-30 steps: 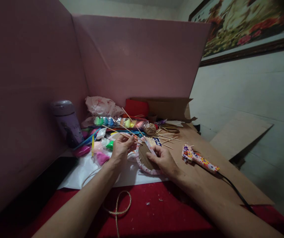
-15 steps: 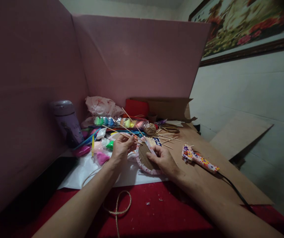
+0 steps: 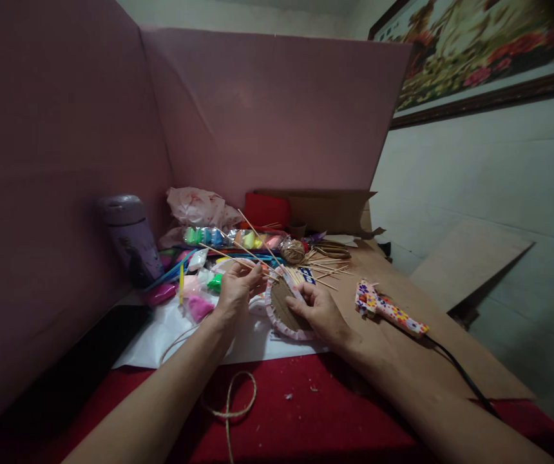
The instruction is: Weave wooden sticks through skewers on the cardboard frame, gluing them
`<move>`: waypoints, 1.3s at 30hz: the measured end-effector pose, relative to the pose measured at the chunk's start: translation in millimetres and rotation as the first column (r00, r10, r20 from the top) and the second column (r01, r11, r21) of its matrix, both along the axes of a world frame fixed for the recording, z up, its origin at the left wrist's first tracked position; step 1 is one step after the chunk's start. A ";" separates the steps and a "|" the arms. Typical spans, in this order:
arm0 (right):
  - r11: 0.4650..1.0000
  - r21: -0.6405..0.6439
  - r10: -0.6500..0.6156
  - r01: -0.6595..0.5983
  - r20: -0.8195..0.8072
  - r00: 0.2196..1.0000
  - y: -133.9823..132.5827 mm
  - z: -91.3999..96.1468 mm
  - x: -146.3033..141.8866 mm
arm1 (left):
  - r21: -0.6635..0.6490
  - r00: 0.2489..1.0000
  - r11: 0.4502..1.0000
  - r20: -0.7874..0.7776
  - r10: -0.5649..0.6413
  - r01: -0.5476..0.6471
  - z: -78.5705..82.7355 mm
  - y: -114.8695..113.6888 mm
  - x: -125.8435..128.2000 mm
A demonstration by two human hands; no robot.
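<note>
Our left hand (image 3: 236,293) pinches a bamboo skewer (image 3: 223,256) mid-frame; our right hand (image 3: 320,309) grips the cardboard disc (image 3: 283,303), fingers curled. Pushing hard may snap the skewer.

There is one camera, worn on the person's head. It looks forward and down, and the round brown cardboard disc with a pink wrapped rim (image 3: 283,308) lies near the middle of the picture. The left hand (image 3: 235,293) and the right hand (image 3: 320,312) reach to this disc from the lower edge, so the view is close. Behind the disc the tall folded pink cardboard screen (image 3: 267,109) closes the view. Up and right of the disc, the framed flower painting (image 3: 475,51) is partly visible.
</note>
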State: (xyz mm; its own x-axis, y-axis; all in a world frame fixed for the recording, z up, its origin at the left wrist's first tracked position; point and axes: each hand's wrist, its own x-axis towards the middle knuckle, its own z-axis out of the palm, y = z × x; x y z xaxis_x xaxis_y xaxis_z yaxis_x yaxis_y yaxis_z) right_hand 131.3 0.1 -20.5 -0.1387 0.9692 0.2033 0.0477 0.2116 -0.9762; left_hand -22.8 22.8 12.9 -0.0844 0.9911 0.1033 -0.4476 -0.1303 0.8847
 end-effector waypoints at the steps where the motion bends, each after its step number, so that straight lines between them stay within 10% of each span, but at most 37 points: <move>1: 1.000 -0.001 0.004 -0.004 -0.001 1.000 0.1 -0.3 0.1 | 0.002 1.000 1.000 0.000 -0.002 0.002 0.1 0.0 0.0; 39: 1.000 -0.009 0.010 -0.010 -0.019 1.000 -0.8 0.8 -0.1 | 0.001 1.000 1.000 0.008 -0.003 0.003 0.1 -0.2 0.1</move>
